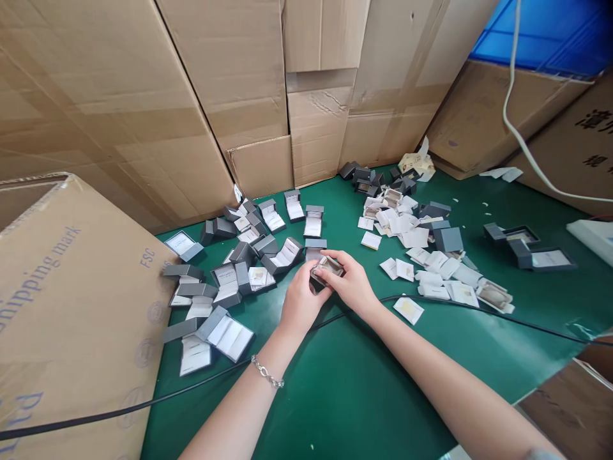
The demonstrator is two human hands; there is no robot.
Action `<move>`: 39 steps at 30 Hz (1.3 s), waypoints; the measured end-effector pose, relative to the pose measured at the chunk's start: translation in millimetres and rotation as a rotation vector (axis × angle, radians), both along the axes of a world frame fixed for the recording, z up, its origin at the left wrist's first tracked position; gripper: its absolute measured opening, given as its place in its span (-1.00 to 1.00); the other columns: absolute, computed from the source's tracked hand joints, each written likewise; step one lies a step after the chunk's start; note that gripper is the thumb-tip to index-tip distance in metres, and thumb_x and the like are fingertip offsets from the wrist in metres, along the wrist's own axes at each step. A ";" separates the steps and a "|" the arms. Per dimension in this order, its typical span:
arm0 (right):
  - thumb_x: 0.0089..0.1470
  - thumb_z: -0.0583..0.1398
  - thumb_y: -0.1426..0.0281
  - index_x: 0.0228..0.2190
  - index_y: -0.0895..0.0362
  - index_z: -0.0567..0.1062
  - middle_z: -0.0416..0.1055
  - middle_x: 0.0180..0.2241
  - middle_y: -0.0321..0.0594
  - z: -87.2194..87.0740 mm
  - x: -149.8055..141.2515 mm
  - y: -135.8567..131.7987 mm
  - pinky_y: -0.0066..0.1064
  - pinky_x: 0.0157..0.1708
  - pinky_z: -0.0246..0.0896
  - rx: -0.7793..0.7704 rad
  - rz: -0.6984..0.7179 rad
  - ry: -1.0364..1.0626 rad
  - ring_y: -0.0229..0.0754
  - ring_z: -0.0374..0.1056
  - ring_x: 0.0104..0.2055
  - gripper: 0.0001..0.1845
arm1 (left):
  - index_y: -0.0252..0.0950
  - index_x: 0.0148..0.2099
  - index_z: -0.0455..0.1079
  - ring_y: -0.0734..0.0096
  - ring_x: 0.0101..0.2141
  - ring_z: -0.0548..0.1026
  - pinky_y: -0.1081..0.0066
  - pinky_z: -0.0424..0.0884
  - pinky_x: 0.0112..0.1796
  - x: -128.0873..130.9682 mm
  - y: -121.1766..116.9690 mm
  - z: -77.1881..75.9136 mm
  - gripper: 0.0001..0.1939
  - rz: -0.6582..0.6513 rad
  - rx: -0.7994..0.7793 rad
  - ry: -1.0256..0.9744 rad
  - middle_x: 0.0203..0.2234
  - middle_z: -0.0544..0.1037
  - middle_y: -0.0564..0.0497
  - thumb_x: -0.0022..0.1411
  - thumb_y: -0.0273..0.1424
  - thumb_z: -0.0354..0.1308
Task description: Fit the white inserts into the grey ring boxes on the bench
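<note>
Over the middle of the green tabletop, my left hand point(302, 297) and my right hand point(353, 281) are closed around a small jewelry box point(331, 264). Its pale, hollow inside faces up, and my fingers hide most of its outside. Just behind my hands stands an open grey jewelry box point(315, 248), partly covered by them. To the left lie several more grey boxes with white linings, such as an open one point(232, 335) near the front. On the right is a loose heap of white inserts and cards point(400, 220).
A black cable point(211, 382) crosses the green table point(345, 390) under my arms. Large cartons point(191, 102) wall off the back, and another carton point(86, 287) stands at the left. More dark boxes point(522, 246) lie at the right. A white cord point(520, 131) hangs there.
</note>
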State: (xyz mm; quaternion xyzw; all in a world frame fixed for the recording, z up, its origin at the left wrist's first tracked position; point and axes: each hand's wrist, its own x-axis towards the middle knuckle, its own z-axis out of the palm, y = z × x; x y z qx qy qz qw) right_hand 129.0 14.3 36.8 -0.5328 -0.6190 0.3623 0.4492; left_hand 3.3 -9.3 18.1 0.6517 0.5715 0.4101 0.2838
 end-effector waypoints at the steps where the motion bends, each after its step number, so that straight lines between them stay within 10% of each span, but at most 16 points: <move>1: -0.12 0.24 0.23 -0.20 0.06 0.47 0.43 -0.22 -0.22 0.2 0.5 0.4 -0.34 -0.24 0.24 -0.025 0.008 0.036 -0.17 0.33 -0.24 -0.62 | -0.20 -0.01 0.26 0.55 -0.55 0.34 0.47 0.36 -0.47 -0.2 0.4 -0.7 -0.57 0.009 0.022 0.001 -0.31 0.45 0.03 0.04 -0.36 0.21; 10: -0.05 0.18 0.11 -0.38 0.15 0.50 0.41 -0.47 -0.26 5.4 12.4 8.9 -0.49 -0.52 0.18 -0.541 0.159 0.692 -0.33 0.26 -0.49 -0.64 | -0.21 0.03 0.27 0.39 -0.26 0.41 0.49 0.39 -0.44 -1.8 3.9 -2.3 -0.61 -0.054 0.163 -0.056 -0.11 0.40 -0.07 0.13 -0.35 0.14; 20: -0.10 0.25 0.14 -0.25 0.11 0.45 0.44 -0.29 -0.22 0.3 37.9 17.0 -0.39 -0.27 0.33 -0.749 0.541 0.689 -0.30 0.36 -0.34 -0.61 | -0.19 0.09 0.26 0.33 -0.13 0.42 0.39 0.42 -0.23 -2.3 2.3 -2.1 -0.59 -0.103 0.194 0.011 -0.07 0.41 -0.07 0.17 -0.30 0.10; 32: -0.22 0.32 0.27 -0.46 0.13 0.32 0.33 -0.47 -0.37 -3.2 28.9 18.5 -0.43 -0.37 0.20 -0.595 0.439 0.623 -0.35 0.25 -0.47 -0.67 | -0.25 0.11 0.19 0.13 -0.02 0.30 0.13 0.31 -0.04 2.1 -0.9 -5.5 -0.53 0.031 0.226 0.301 -0.05 0.30 -0.16 0.14 -0.35 0.11; 39: -0.15 0.26 0.29 -0.51 0.09 0.21 0.31 -0.40 -0.32 -6.3 15.5 14.2 -0.40 -0.36 0.20 -0.072 0.132 0.254 -0.28 0.27 -0.37 -0.70 | -0.38 0.13 0.11 -0.03 0.03 0.23 0.03 0.27 -0.05 7.7 -5.3 -13.0 -0.45 0.162 0.101 0.509 0.03 0.25 -0.29 0.10 -0.35 0.10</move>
